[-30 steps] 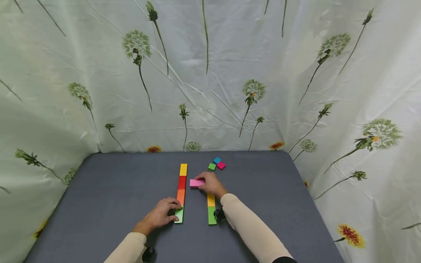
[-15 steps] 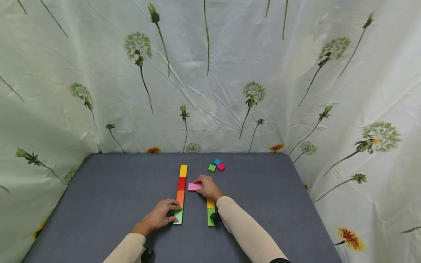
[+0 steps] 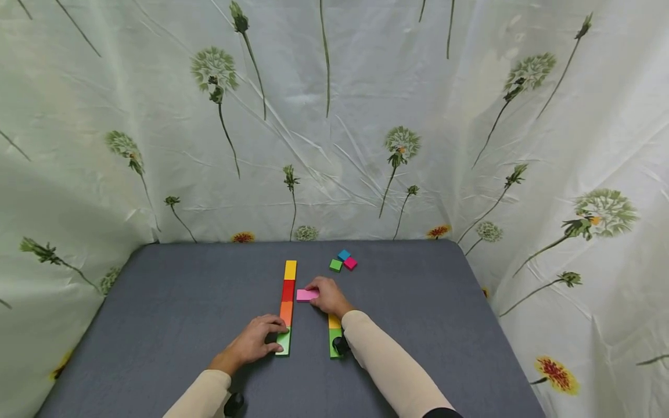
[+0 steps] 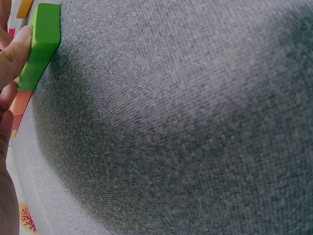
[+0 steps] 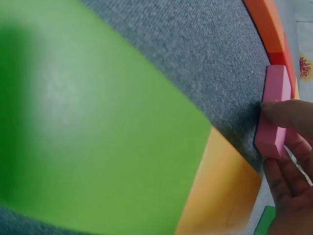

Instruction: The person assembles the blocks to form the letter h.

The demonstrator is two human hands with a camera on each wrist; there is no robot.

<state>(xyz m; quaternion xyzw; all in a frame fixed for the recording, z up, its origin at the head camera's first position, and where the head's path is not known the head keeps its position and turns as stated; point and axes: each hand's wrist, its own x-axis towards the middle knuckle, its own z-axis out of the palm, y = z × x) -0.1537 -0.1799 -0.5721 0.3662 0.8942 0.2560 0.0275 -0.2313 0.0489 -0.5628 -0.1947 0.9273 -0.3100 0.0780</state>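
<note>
In the head view, my left hand point(image 3: 254, 339) holds the light green block point(image 3: 284, 343) at the near end of the left row between thumb and fingers. Beyond it in that row lie an orange block point(image 3: 286, 313), a red block point(image 3: 288, 290) and a yellow block point(image 3: 290, 270). My right hand point(image 3: 330, 297) pinches a pink block point(image 3: 305, 295), lying crosswise beside the red block; whether they touch I cannot tell. Under the right forearm, a second row shows a yellow-orange block point(image 3: 334, 321) and a green block point(image 3: 334, 337); the hand hides its far part.
Past the right hand, a small blue block point(image 3: 344, 255), a crimson block point(image 3: 350, 263) and a green block point(image 3: 336, 265) lie grouped on the grey table point(image 3: 198, 290). A curtain point(image 3: 334, 128) printed with flowers hangs behind the table and along its sides.
The right hand has shifted left with the pink block, bringing it close to the red block. The left hand stays in place on the light green block.
</note>
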